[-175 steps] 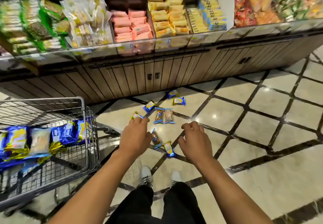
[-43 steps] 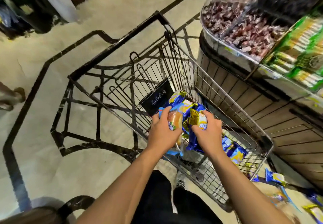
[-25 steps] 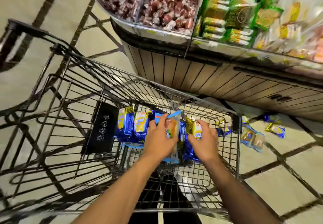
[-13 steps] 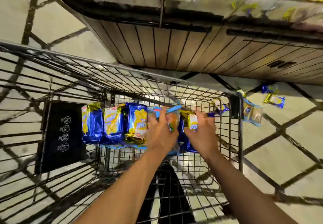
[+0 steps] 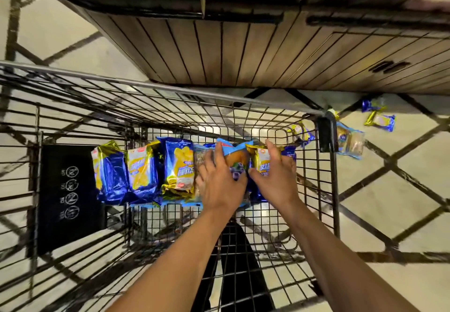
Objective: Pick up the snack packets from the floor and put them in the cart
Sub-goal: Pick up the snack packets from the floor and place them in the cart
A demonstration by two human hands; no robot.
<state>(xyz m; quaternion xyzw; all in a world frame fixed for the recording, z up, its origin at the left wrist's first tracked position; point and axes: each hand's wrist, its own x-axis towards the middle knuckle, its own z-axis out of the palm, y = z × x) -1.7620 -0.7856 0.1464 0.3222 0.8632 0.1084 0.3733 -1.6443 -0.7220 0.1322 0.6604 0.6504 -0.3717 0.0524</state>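
Both hands inside the wire cart [image 5: 326,175], over a row of snack packets on its mesh floor. Left hand [image 5: 219,185] spread flat, fingers loosely extended, resting on a light-blue cake packet [image 5: 235,157]; whether gripped or only pressed, impossible to tell. Right hand [image 5: 276,177] also open, palm down, touching a gold-and-blue packet [image 5: 261,159] with no closed grip visible. Three more blue and gold packets [image 5: 143,173] upright side by side to the left. Lower parts of the packets under the hands hidden. A black plate with white symbols [image 5: 69,197] at the cart's left. On the tiled floor [image 5: 401,165] beyond the cart corner, several packets [image 5: 351,141], blurred, one partly behind the corner post. Wooden cabinet [image 5: 243,51] above, shelf contents cut off and smeared.
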